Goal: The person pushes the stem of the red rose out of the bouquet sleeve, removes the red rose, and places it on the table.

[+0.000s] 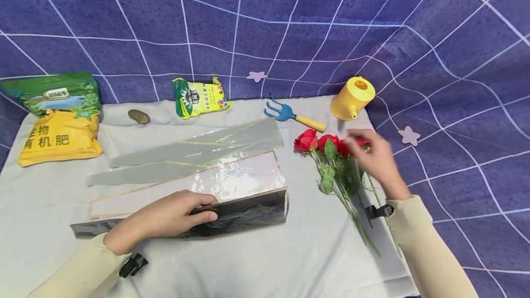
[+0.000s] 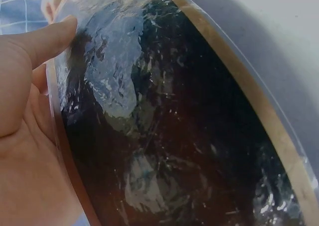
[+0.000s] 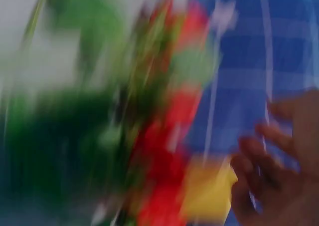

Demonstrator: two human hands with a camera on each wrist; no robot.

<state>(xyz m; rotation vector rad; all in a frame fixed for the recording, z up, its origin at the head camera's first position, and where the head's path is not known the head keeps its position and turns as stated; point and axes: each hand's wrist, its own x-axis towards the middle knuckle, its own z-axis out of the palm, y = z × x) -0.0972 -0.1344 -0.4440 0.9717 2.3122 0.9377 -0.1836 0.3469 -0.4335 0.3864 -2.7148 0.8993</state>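
Observation:
A folded black-and-white sheet of glossy wrapping paper (image 1: 252,210) with a gold border lies across the middle of the table. My left hand (image 1: 174,213) pinches its upper edge, thumb on the black side. In the left wrist view, the black paper (image 2: 164,121) fills most of the picture beside the left hand (image 2: 30,106). Several red roses (image 1: 306,140) with green leaves and long stems lie at the right. Over their blooms hovers my right hand (image 1: 377,157), its fingers loosely bent and holding nothing. Blurred roses (image 3: 164,171) appear beside the right hand (image 3: 279,161) in the right wrist view.
Two grey translucent sheets (image 1: 136,155) lie behind the wrapping paper. Along the back are a large yellow-green bag (image 1: 62,137), a stone (image 1: 138,116), a small packet (image 1: 201,98), a blue hand rake (image 1: 285,112) with a yellow handle, and a yellow watering can (image 1: 348,100).

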